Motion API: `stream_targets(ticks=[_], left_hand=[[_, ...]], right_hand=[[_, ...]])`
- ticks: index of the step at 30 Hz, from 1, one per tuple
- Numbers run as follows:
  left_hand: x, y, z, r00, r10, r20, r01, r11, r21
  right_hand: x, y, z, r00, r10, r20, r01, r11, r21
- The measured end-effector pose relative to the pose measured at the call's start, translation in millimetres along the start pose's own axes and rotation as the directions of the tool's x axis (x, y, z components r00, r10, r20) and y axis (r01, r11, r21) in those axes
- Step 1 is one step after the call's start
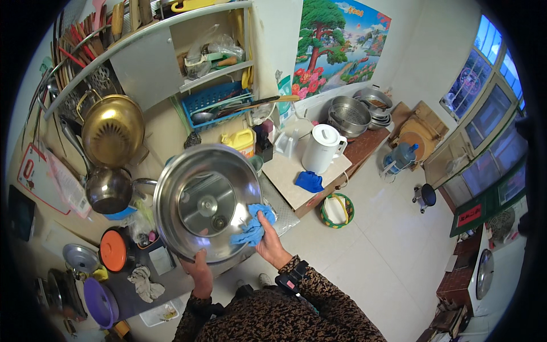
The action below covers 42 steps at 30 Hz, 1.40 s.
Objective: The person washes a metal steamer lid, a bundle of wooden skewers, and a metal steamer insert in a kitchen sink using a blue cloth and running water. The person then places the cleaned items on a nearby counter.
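Note:
A wide stainless steel basin [168,205] is held up in front of me, its shiny inside facing me. My left hand [201,273] grips the lower rim, thumb on the inner side and the other fingers mostly hidden. In my right hand [270,243] is a crumpled light blue cloth [252,228], pressed against the right side of the basin near its rim. Behind and left of the basin hang a steel saucepan [109,190] and a gold-coloured wok [113,128].
An orange-lidded pot [114,250], a grey rag [144,284] and a purple bowl [100,302] lie left on the dark counter. A white electric kettle [321,149] and a blue cloth [309,181] are right on a table. Below it, a green basket [351,210] stands on the floor.

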<state>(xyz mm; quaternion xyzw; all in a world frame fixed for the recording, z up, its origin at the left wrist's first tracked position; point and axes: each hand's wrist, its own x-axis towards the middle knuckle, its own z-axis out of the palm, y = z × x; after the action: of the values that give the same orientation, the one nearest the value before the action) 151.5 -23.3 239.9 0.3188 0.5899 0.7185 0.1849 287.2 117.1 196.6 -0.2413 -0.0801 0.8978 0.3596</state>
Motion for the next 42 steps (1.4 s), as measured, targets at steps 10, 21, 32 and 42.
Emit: stream_targets(ticks=[10, 21, 32, 42], left_hand=[[7.1, 5.0, -6.9, 0.994, 0.087, -0.069, -0.084, 0.996, 0.04], [-39.5, -22.8, -71.3, 0.981, -0.193, 0.028, 0.194, 0.981, -0.007], [-38.1, -51.6, -55.2, 0.839, -0.446, 0.313, 0.544, 0.705, -0.455], [-35.5, -36.2, 17.3, 0.772, -0.514, 0.374, 0.621, 0.735, -0.27]], right_hand=[[-26.8, 38.6, -45.2, 0.962, 0.213, 0.173, -0.052, 0.762, -0.645], [111.3, -37.4, -202.3, 0.816, -0.571, 0.083, -0.1, -0.282, -0.954], [20.2, -16.2, -142.2, 0.996, -0.08, -0.05, 0.042, 0.848, -0.529], [16.7, -27.4, -103.2, 0.775, 0.262, 0.576, -0.239, 0.964, -0.117]])
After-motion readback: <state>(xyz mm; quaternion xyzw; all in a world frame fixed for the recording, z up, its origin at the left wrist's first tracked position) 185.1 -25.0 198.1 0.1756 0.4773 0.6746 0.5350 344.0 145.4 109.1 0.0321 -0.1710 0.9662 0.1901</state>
